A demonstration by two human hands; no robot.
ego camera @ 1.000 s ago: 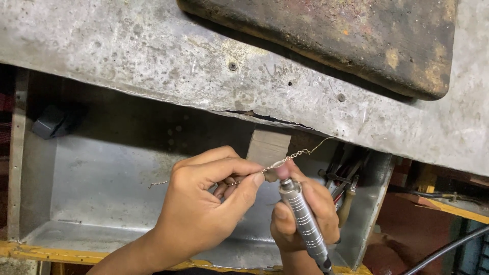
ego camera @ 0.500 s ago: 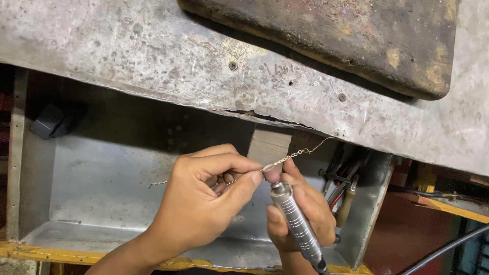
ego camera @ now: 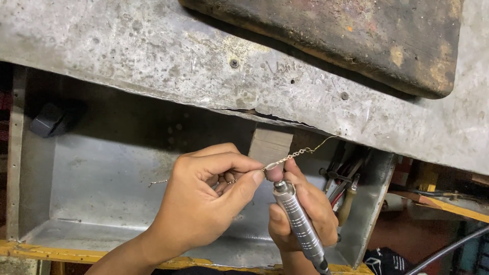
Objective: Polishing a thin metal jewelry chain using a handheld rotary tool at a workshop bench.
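left hand [ego camera: 204,211] pinching a thin twisted wire chain [ego camera: 290,155] between thumb and forefinger; right hand [ego camera: 305,214] wrapped around a ribbed metal rotary handpiece [ego camera: 298,224], fingers closed on its barrel. the chain's long axis runs up and to the right from the left pinch, its free end tapering to a fine straight tail beyond the right hand; a second loose tail shows to the left of the left hand, low and faint. the handpiece lies steeply, tip up and slightly left, rear end down and right, its rounded pinkish tip [ego camera: 275,174] meeting the chain just beside the left thumb. the part of the chain inside the left fingers is hidden, and the exact contact at the tip is hard to make out. the rear of the handpiece is cut off at the lower frame edge. both hands sit over an open metal tray [ego camera: 102,188], its right wall just beyond the right hand with tool handles [ego camera: 346,188] crowded there; open tray floor lies left of the left hand. a scarred bench edge [ego camera: 153,66] overhangs above both hands
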